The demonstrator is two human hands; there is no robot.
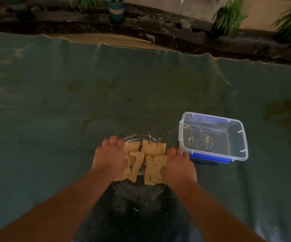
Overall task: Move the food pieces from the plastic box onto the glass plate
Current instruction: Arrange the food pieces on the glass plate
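A round glass plate (137,193) lies on the green cloth in front of me. Several tan, flat food pieces (152,148) are piled on it. My left hand (110,156) lies over the plate's left side, fingers curled down on the pieces and the rim. My right hand (178,167) covers the right side the same way, fingers bent over the food at the rim. To the right stands the clear plastic box (235,145) with blue clips; only crumbs show inside it.
A dark green cloth (71,105) covers the whole surface, with crumbs scattered around the plate. Behind its far edge runs a dark stone ledge (158,30) with a blue pot (116,10) and leafy plants (228,16).
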